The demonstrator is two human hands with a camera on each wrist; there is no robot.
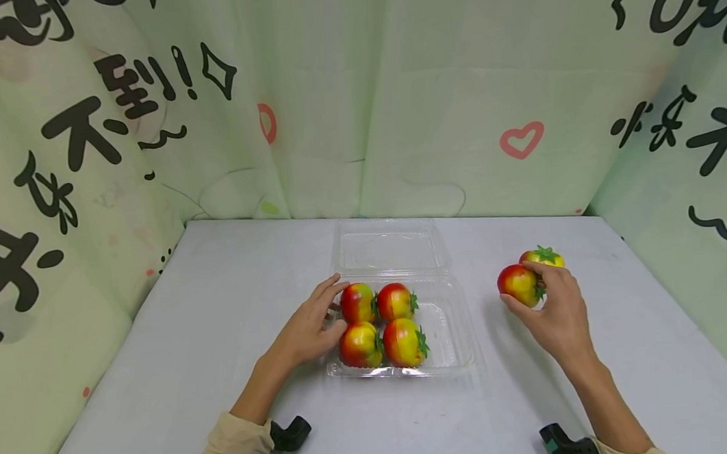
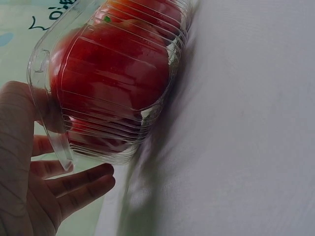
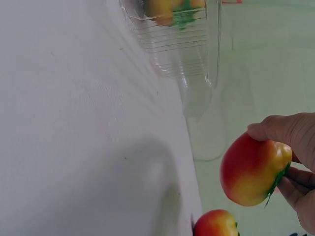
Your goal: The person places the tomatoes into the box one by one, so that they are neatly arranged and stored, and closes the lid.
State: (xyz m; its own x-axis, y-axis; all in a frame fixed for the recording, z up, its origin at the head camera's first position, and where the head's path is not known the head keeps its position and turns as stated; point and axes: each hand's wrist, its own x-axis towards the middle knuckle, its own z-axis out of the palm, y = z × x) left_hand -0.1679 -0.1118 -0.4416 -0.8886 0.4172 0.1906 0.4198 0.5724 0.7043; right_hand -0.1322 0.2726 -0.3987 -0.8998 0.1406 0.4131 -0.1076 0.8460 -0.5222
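A clear plastic clamshell box (image 1: pixel 451 322) lies on the table, its lid (image 1: pixel 389 246) folded back. Several red-and-yellow fruits with green leafy tops (image 1: pixel 398 300) fill its left side. My left hand (image 1: pixel 310 326) rests at the box's left edge, fingers loosely spread; in the left wrist view its thumb touches the rim. To the right of the box, my right hand (image 1: pixel 555 306) holds another such fruit (image 1: pixel 517 284) between thumb and fingers. That fruit (image 3: pixel 251 169) is raised off the table in the right wrist view. Just behind it sits one more fruit (image 1: pixel 540 257), partly hidden.
The white table (image 1: pixel 230 275) meets a pale green printed curtain (image 1: pixel 443 99) at the back and both sides. Dark wrist mounts (image 1: pixel 291 433) show at both sleeves. The box's right half shows bare plastic.
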